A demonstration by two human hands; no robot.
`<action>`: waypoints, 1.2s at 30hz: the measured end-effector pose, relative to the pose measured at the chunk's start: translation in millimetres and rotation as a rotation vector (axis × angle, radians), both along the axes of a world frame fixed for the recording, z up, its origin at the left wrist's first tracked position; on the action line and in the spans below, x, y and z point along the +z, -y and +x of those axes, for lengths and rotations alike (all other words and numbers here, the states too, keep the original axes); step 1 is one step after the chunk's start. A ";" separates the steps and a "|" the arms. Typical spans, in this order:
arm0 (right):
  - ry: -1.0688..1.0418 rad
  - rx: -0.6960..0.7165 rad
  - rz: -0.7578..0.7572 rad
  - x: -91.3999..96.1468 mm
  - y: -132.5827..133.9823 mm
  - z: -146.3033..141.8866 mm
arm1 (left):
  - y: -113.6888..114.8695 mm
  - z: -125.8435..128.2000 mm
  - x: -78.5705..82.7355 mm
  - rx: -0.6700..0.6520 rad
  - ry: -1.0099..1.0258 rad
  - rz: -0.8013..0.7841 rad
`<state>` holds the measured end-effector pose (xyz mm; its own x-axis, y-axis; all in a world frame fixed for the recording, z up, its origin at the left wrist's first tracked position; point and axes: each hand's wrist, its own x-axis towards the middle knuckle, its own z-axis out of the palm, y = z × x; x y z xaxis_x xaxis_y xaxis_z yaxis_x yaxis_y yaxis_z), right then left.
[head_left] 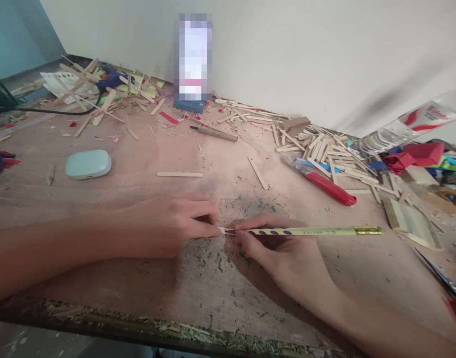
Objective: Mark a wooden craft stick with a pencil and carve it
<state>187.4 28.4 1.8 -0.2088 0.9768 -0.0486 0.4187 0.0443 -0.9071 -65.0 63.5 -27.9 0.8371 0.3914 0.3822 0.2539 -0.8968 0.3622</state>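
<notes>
My right hand (283, 253) pinches a yellow-green pencil (317, 231) with purple dots close to its point. The pencil lies almost level, with its gold-banded end out to the right. My left hand (183, 219) rests on the table with its fingers curled and pressed together. At its fingertips a small pale sliver (222, 230) shows, right by the pencil's point; the fingers hide the rest of it. Green flecks (213, 261) lie scattered around both hands. Just beyond them are a loose craft stick (179, 174) and a slanted craft stick (258, 172).
A red utility knife (330, 189), a heap of craft sticks (320, 151) and scissors (444, 283) lie to the right. A white oval case (88, 164) is at left. A lit phone (193, 59) leans on the wall, and a plastic bottle (410, 124) stands tilted at right.
</notes>
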 end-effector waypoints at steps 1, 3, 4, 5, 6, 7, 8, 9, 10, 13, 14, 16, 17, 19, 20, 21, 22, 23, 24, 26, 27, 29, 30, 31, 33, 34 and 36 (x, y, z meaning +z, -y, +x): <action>-0.003 -0.004 -0.002 0.5 0.4 -0.3 | 0.2 0.0 0.7 0.001 -0.002 0.001; -0.011 -0.013 -0.004 1.4 1.2 -0.7 | 0.5 0.1 1.6 0.005 -0.003 0.004; -0.015 -0.013 -0.007 1.6 1.4 -0.7 | 0.5 0.2 1.7 0.004 -0.003 0.004; -0.018 -0.013 -0.011 1.6 1.6 -0.7 | 0.5 0.1 1.6 0.002 -0.001 0.005; -0.022 -0.013 -0.016 1.3 1.6 -0.6 | 0.5 0.0 1.2 0.000 0.000 0.004; -0.026 -0.017 -0.021 0.9 1.5 -0.4 | 0.6 -0.2 0.5 -0.002 0.000 0.002; -0.029 -0.024 -0.028 0.2 1.2 -0.2 | 0.6 -0.5 -0.1 -0.001 -0.001 -0.002; -0.033 -0.032 -0.034 -0.6 0.9 0.0 | 0.7 -0.8 -0.8 0.002 0.000 -0.006; -0.037 -0.039 -0.039 -1.4 0.6 0.2 | 0.8 -1.2 -1.3 0.007 0.001 -0.009; -0.044 -0.037 -0.049 -3.1 -0.3 0.3 | 0.9 -1.8 -1.3 0.012 -0.002 -0.011; -0.044 -0.031 -0.050 -3.3 -0.5 0.2 | 0.9 -1.7 -0.8 0.009 -0.005 -0.009; -0.039 -0.020 -0.046 -2.7 -0.7 -0.1 | 0.7 -1.1 0.4 0.008 -0.008 -0.004; -0.035 -0.019 -0.041 -2.2 -0.6 -0.2 | 0.5 -0.7 1.1 0.010 -0.007 0.000; -0.025 -0.023 -0.031 -1.0 -0.2 -0.4 | 0.3 0.1 2.0 0.015 -0.007 0.004; -0.019 -0.029 -0.026 -0.5 0.2 -0.4 | 0.2 0.4 2.3 0.014 -0.003 0.006; -0.013 -0.034 -0.023 -0.2 0.5 -0.4 | 0.2 0.6 2.3 0.011 0.001 0.004; -0.010 -0.037 -0.019 0.0 0.8 -0.3 | 0.1 0.7 2.2 0.007 0.004 0.000; -0.008 -0.038 -0.018 0.1 0.9 -0.2 | 0.1 0.6 2.0 0.003 0.007 -0.002; -0.007 -0.036 -0.017 0.0 0.9 -0.2 | 0.1 0.4 1.7 0.000 0.010 -0.003; -0.006 -0.028 -0.018 -0.4 0.3 -0.1 | 0.2 -0.2 1.1 0.000 0.009 -0.002; -0.007 -0.025 -0.019 -0.7 -0.3 -0.1 | 0.3 -0.5 0.9 0.001 0.006 0.000; -0.012 -0.022 -0.022 -1.0 -1.4 -0.1 | 0.6 -0.9 0.8 0.005 -0.001 -0.001; -0.017 -0.019 -0.024 -1.1 -1.8 -0.1 | 0.8 -1.1 0.8 0.006 -0.003 -0.003; -0.023 -0.015 -0.029 -1.0 -2.0 0.0 | 1.0 -1.2 0.9 0.008 -0.008 -0.009; -0.032 -0.006 -0.039 -0.6 -2.1 0.0 | 1.2 -1.3 0.9 0.011 -0.011 -0.019; -0.037 -0.005 -0.042 -0.4 -1.9 -0.1 | 1.2 -1.3 0.7 0.012 -0.013 -0.022; -0.043 -0.013 -0.046 0.2 -1.7 -0.6 | 0.9 -1.1 -0.1 0.008 -0.010 -0.023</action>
<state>186.8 30.1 2.1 -0.1993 0.9762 -0.0850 0.3796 -0.0031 -0.9252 -66.1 62.7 -28.0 0.8377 0.4067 0.3644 0.2647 -0.8861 0.3805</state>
